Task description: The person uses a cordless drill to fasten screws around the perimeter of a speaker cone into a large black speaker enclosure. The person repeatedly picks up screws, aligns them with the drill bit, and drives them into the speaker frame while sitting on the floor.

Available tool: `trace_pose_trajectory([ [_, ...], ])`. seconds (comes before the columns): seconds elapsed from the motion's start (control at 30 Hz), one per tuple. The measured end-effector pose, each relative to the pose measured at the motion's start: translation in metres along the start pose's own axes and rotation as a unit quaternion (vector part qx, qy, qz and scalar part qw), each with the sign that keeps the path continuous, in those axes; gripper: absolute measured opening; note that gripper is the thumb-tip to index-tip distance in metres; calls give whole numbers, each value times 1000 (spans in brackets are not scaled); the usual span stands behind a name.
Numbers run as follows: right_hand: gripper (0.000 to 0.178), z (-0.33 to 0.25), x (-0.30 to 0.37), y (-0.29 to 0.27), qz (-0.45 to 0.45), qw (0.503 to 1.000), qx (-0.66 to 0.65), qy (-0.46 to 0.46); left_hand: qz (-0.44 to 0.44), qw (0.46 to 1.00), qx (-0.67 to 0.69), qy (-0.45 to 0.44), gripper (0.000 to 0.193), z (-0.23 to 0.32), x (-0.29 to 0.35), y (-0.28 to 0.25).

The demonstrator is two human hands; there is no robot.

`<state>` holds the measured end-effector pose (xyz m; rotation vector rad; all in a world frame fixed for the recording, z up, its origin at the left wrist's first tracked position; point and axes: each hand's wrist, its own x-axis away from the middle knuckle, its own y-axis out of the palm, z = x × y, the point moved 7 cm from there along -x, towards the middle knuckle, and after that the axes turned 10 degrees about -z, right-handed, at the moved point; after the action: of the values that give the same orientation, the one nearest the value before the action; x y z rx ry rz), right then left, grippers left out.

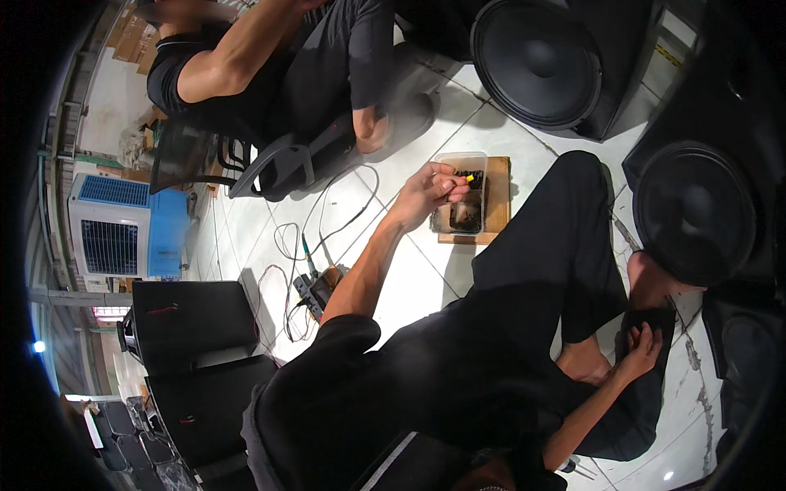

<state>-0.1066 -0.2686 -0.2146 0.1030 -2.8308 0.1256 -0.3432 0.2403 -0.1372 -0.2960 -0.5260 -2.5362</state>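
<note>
My left hand (431,195) is closed in a pinch on a small yellow piece (470,177), too small to make out further. Below it, a clear plastic container (484,225) holds small dark parts, their kind hard to tell. The container stands partly on a flat brown board (499,188) on the tiled floor. My right hand (643,350) lies over the lower part of my black trouser leg (655,323), near my bare foot, fingers loosely apart and gripping nothing visible.
Large black speakers (536,61) stand far right, another speaker (696,213) beside my foot. Cables run to a grey box (309,293) left of my arm. Another person (221,74) sits far left by a black chair (282,168). Black cabinets (196,323) and a blue-white air cooler (123,225) stand left.
</note>
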Motion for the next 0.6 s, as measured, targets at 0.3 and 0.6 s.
trace_pose_trajectory([
  [0.3, 43, 13, 1, 10, -13, 1000, 10, 13, 167, 930, -292, 147, 29, 31, -21, -63],
  [0.6, 45, 16, -8, -6, 29, 1000, 2, -6, 72, 965, -227, 114, 22, 36, -61, 35],
])
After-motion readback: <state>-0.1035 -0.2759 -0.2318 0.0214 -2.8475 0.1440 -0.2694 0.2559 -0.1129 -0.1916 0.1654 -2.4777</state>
